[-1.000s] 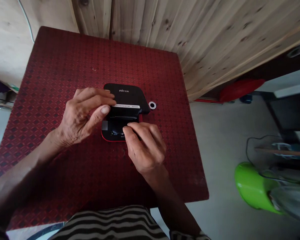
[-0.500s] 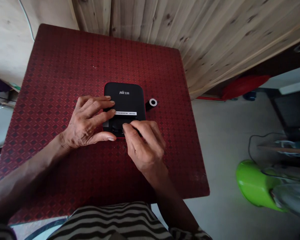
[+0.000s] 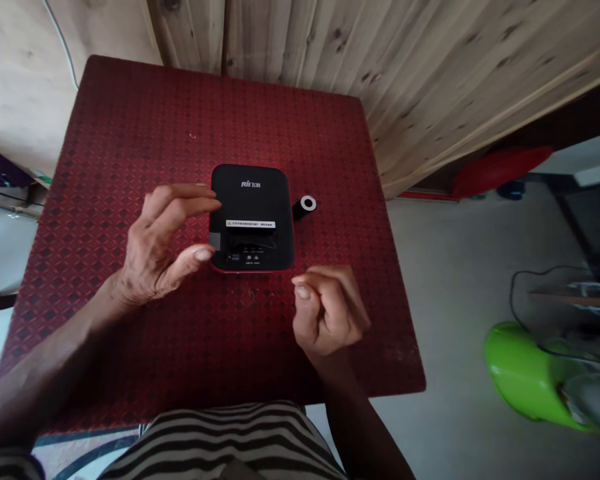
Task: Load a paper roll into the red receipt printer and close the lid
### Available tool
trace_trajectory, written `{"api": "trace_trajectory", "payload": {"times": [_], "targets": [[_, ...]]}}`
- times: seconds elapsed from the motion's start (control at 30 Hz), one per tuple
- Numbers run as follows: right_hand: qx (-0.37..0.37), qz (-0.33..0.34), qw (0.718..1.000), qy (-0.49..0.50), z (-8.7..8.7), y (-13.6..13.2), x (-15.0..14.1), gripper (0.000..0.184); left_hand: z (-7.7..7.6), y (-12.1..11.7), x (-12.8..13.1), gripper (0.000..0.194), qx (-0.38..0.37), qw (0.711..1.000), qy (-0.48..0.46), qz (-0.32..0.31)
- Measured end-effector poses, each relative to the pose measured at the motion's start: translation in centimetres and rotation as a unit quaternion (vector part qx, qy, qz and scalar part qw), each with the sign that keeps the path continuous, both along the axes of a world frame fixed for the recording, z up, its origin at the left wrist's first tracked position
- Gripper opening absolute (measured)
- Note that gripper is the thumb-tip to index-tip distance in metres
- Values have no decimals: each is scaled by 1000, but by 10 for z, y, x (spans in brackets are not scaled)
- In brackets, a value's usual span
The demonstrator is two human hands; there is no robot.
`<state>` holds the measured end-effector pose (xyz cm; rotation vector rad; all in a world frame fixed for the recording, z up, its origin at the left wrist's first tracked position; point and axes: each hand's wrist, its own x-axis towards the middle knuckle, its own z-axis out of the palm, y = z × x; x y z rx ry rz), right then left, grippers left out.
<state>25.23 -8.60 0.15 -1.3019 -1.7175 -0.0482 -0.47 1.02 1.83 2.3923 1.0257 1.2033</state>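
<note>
Left grip point(image 3: 150, 240) is apart, nothing held: fingertips overlap the L edge of the black device point(image 3: 255, 200) in view, thumb by its near L corner; can't tell re contact. R grip point(image 3: 330, 307) is curled together, thumb up vs. index finger, no held item seen, just off the device's near R corner, not touching it.

Device lies flat, directly R of the L grip, and up & to the L of the R one; long axis approx. straight away from the person; L hand nearer. White label strip point(image 3: 250, 225) runs crosswise on its top, nearer its near end.

Black roll point(image 3: 305, 208) w/ white ring end: just R of device. Red counter point(image 3: 145, 120) extends all round device. Green bucket point(image 3: 510, 373): on floor, well R of device.

Count: 2 hands, 1 device, 1 label strip, 1 roll, 1 counter, 1 bucket.
</note>
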Motion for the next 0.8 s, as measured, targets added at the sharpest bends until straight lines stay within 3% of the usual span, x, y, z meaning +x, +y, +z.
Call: {"api": "trace_trajectory", "payload": {"times": [0.13, 0.2, 0.37, 0.57, 0.8], "targets": [[-160, -2, 985, 62, -34, -13, 12, 30, -15, -20, -9, 25, 64, 993, -26, 98], [-204, -3, 978, 54, -45, -15, 12, 33, -27, -28, -10, 30, 70, 993, -14, 97], [-207, 17, 978, 8, -54, -12, 8, 24, -40, -35, -6, 59, 89, 992, 37, 77], [-222, 11, 975, 3, -58, -11, 8, 23, -40, -30, -9, 46, 138, 978, 138, 71], [-209, 9, 978, -8, -60, -10, 9, 24, -34, -30, -6, 55, 140, 979, 128, 79]]}}
